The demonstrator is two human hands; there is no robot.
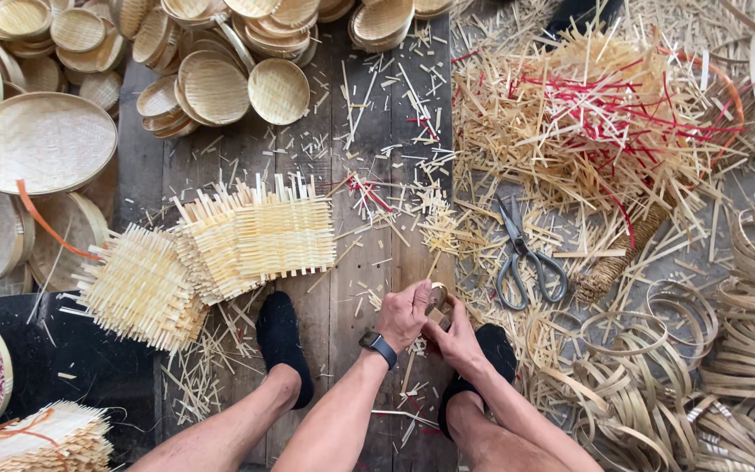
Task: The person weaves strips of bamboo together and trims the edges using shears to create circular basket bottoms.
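1. Far left of the scissors, round woven bamboo trays lie stacked and spread on the floor; these look finished, many of them.
2. Nearer, but still left of the scissors, square woven mats with untrimmed strip ends sit in a fanned pile; by their look they are woven but not yet shaped or rimmed.
3. Below and just left of the scissors, the left hand is closed around a small bamboo strip ring, fingers wrapped over its near side.
4. Touching it, the right hand is also closed on the same ring, pinching it from below; the ring sits between both hands, above the floor between the two black-socked feet.
5. The ring appears partly coiled; whether its ends are joined I cannot tell.
6. Above and right of the scissors, a heap of cut offcuts, pale with red strips, covers the floor.
7. Below right of the scissors, loose bamboo hoops lie piled, seemingly ready for use.
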